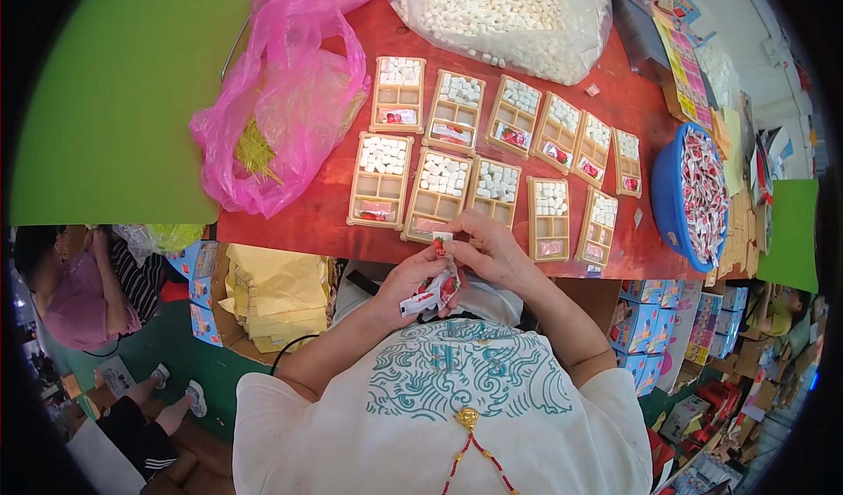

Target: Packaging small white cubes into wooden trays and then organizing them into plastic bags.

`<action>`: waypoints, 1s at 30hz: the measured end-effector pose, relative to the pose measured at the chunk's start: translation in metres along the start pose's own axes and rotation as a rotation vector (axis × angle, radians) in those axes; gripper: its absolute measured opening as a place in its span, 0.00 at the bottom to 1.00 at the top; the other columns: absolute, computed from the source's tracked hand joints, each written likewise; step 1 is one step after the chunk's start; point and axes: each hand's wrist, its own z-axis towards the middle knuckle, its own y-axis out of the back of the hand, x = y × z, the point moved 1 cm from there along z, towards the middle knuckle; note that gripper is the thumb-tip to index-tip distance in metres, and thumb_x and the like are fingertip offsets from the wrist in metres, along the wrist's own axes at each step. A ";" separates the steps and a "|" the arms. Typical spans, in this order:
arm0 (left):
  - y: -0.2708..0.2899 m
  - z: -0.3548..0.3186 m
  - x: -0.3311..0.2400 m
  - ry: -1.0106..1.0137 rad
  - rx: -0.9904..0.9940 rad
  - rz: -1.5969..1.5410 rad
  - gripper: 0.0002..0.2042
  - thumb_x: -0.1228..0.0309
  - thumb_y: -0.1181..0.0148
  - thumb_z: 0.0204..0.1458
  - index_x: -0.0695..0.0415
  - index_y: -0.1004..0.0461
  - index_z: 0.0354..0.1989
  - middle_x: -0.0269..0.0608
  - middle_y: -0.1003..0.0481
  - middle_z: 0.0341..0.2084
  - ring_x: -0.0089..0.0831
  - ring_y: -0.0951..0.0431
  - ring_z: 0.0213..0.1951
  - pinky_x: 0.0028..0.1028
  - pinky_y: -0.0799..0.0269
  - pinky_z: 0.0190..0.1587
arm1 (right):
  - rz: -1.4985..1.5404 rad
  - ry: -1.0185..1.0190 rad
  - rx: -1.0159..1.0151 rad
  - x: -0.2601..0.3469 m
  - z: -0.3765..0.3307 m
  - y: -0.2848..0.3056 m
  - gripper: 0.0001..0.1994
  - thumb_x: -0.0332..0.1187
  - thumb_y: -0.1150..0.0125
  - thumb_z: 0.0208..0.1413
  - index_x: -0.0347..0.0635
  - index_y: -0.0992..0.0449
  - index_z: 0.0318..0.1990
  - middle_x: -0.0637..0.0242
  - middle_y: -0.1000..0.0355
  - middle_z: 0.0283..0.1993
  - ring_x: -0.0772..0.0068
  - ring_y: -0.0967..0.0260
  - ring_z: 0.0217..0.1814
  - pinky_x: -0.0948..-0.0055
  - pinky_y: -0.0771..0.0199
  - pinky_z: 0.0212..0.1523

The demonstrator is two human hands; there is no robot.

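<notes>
My left hand (411, 284) grips a small bunch of red-and-white sachets (432, 295) close to my chest. My right hand (486, 247) pinches one red-and-white sachet (439, 242) at the near edge of the red table (309, 223), just in front of a tan compartment tray (436, 196). Several such trays lie in two rows; each holds white pellets in its far section and many have a red sachet in the near one.
A blue basin (665, 198) of red-and-white sachets sits at the right. A clear bag of white pellets (505, 12) lies at the far edge, a pink plastic bag (285, 108) at the left. Another person (88, 284) sits lower left. Stacked boxes (654, 324) stand right.
</notes>
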 end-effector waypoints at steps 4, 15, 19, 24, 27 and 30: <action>0.003 0.002 0.002 -0.018 -0.018 -0.004 0.07 0.70 0.55 0.60 0.57 0.36 0.43 0.48 0.26 0.30 0.37 0.23 0.25 0.31 0.28 0.20 | 0.098 -0.038 -0.036 -0.016 -0.007 -0.007 0.05 0.28 0.44 0.55 0.35 0.30 0.35 0.62 0.34 0.34 0.71 0.32 0.34 0.75 0.31 0.33; 0.009 -0.009 -0.001 -0.018 -0.016 -0.086 0.14 0.64 0.57 0.61 0.60 0.34 0.49 0.52 0.26 0.37 0.39 0.22 0.31 0.36 0.26 0.28 | -0.605 0.198 -0.032 -0.004 0.034 0.001 0.04 0.30 0.42 0.48 0.44 0.27 0.32 0.65 0.33 0.34 0.60 0.34 0.41 0.62 0.42 0.49; 0.019 -0.004 -0.001 0.013 -0.059 -0.101 0.14 0.64 0.57 0.61 0.59 0.33 0.49 0.52 0.26 0.38 0.39 0.22 0.31 0.36 0.27 0.28 | -0.786 0.332 -0.106 0.009 0.030 -0.006 0.05 0.31 0.40 0.47 0.46 0.26 0.32 0.66 0.34 0.36 0.63 0.34 0.44 0.62 0.41 0.49; 0.022 -0.004 0.007 0.014 -0.161 -0.317 0.15 0.64 0.61 0.61 0.56 0.32 0.49 0.45 0.27 0.43 0.36 0.24 0.44 0.34 0.25 0.43 | -0.611 0.411 0.104 0.042 -0.001 -0.023 0.05 0.31 0.38 0.45 0.45 0.26 0.31 0.66 0.34 0.36 0.65 0.35 0.44 0.61 0.42 0.51; -0.008 -0.016 0.006 -0.156 -0.067 0.032 0.15 0.64 0.58 0.59 0.55 0.32 0.50 0.42 0.28 0.46 0.34 0.28 0.52 0.34 0.30 0.53 | -0.676 0.504 0.112 0.035 -0.012 -0.034 0.09 0.30 0.39 0.37 0.41 0.26 0.29 0.67 0.34 0.34 0.66 0.38 0.44 0.63 0.44 0.51; -0.019 -0.018 0.006 -0.434 -0.074 0.609 0.14 0.64 0.53 0.57 0.57 0.32 0.48 0.43 0.28 0.45 0.36 0.29 0.52 0.35 0.33 0.55 | -0.576 0.512 0.106 0.029 -0.018 -0.028 0.07 0.30 0.39 0.41 0.40 0.26 0.30 0.65 0.33 0.36 0.65 0.37 0.43 0.63 0.43 0.50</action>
